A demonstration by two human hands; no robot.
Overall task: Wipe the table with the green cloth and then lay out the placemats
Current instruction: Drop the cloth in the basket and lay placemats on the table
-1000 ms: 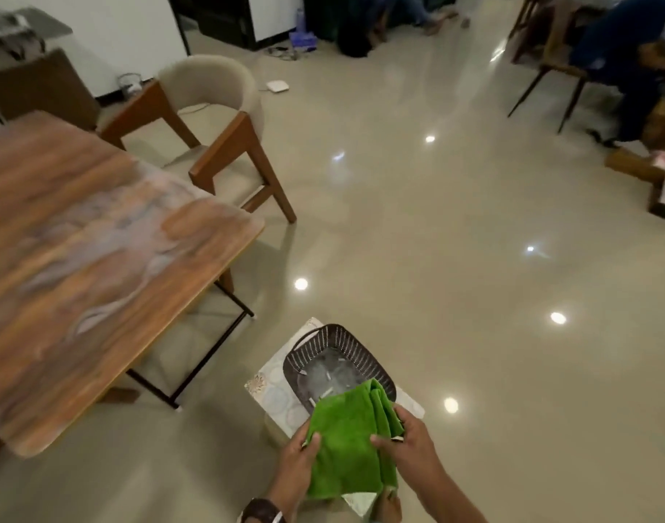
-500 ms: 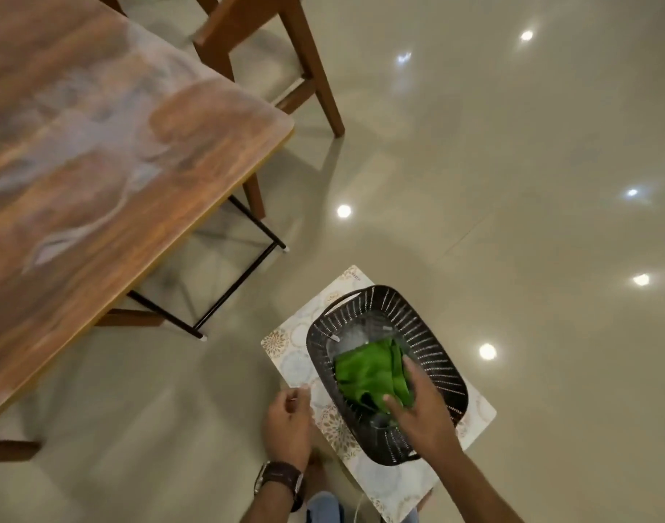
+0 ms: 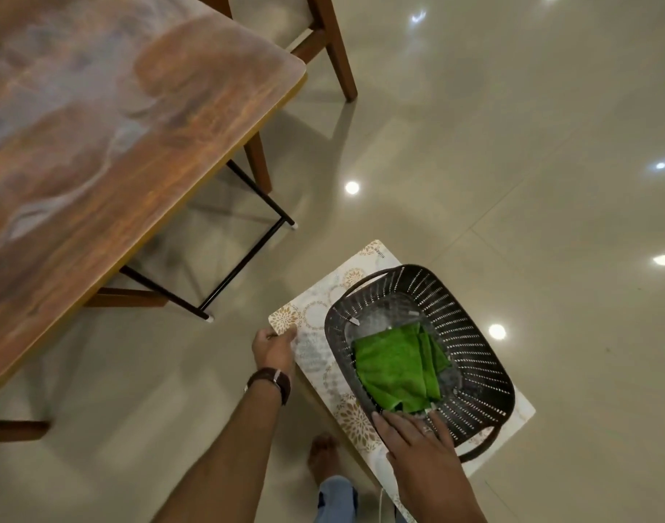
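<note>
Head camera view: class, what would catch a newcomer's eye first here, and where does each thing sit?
The bright green cloth stands out first, lying folded inside the dark slotted basket at lower right. That basket sits on a floral-patterned placemat, whose near-left edge the left hand grips while the right hand rests at the basket's near rim. On the left, the wooden table shows pale streaks.

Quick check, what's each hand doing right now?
Left hand: grips the corner of the patterned placemat.
Right hand: open, fingers straight, resting on the near rim of the dark basket by the green cloth.
</note>
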